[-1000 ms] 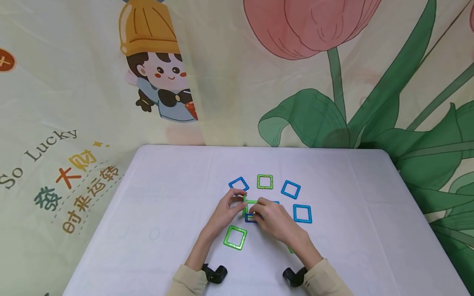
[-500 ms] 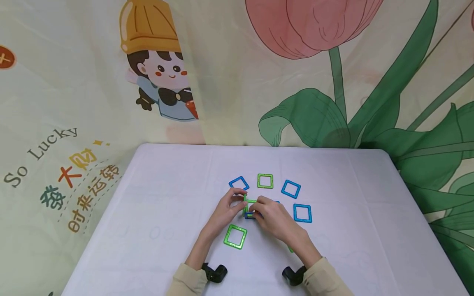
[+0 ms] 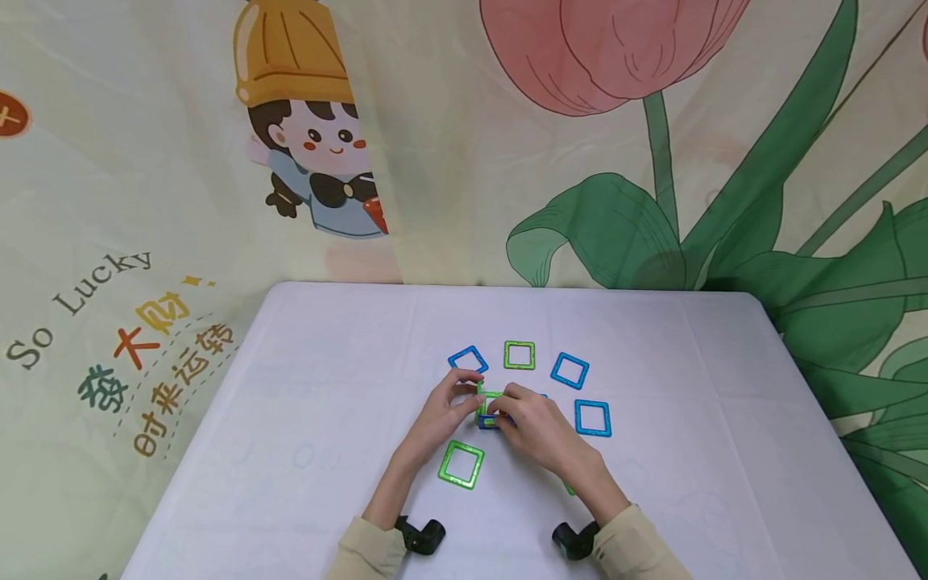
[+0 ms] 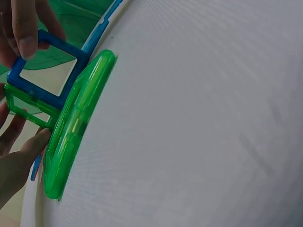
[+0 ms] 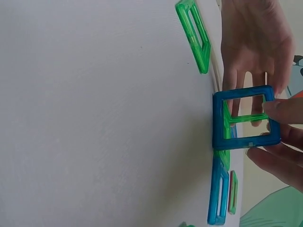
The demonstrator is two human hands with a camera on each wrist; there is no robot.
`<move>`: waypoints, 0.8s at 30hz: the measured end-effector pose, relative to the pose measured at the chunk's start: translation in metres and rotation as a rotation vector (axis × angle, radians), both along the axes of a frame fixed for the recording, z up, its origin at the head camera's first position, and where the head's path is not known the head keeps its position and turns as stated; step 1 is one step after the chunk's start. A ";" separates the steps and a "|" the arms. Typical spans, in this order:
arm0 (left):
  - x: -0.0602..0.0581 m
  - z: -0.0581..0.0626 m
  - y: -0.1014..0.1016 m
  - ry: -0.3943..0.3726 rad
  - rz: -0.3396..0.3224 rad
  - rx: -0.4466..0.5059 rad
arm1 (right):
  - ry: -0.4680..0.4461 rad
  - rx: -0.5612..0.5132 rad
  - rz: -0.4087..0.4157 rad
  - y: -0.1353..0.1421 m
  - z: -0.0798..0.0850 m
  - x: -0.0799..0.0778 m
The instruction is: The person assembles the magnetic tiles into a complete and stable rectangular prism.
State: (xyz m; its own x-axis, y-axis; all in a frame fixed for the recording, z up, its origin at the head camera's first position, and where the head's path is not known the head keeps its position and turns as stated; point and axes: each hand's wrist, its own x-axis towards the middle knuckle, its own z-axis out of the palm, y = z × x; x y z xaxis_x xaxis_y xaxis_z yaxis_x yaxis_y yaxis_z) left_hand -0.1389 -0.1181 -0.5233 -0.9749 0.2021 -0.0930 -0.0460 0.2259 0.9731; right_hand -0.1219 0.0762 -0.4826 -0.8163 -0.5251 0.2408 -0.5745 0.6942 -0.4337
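My left hand [image 3: 442, 411] holds an upright green square magnetic tile [image 3: 479, 403] at its edge, thumb and fingers on either side. My right hand [image 3: 540, 427] pinches a blue square magnetic tile [image 5: 246, 143] by its upper edge; it stands upright at the near side, its lower edge right by the table. Between the hands a flat green tile [image 3: 495, 395] shows, partly covered by the right fingers. In the left wrist view the blue tile [image 4: 71, 49] and the upright green tile [image 4: 28, 101] meet at a corner.
Loose square tiles lie around the hands on the white table [image 3: 326, 362]: blue [image 3: 467, 359], green [image 3: 519, 355], blue [image 3: 569, 370], blue [image 3: 593, 419] and green [image 3: 461, 465]. Another green tile [image 3: 569, 488] is mostly hidden under the right forearm.
The blue tile in my right hand has shifted slightly away from me, up against the green tiles, during the first half second. My left hand stays in place.
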 end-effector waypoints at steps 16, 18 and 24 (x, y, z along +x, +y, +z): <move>-0.001 -0.005 0.000 0.004 -0.001 0.006 | -0.043 -0.020 -0.054 0.015 -0.006 0.002; -0.002 -0.005 0.000 0.005 0.002 0.002 | -0.052 -0.026 -0.059 0.017 -0.007 0.002; -0.002 -0.005 0.000 0.006 0.009 -0.002 | -0.070 -0.050 -0.079 0.024 -0.009 0.004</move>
State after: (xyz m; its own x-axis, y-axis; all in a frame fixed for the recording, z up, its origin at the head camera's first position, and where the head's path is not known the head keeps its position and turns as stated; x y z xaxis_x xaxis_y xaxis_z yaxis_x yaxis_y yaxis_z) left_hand -0.1414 -0.1177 -0.5282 -0.9773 0.1930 -0.0876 -0.0422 0.2278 0.9728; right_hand -0.1178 0.0999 -0.4914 -0.8705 -0.4471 0.2058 -0.4858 0.7129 -0.5058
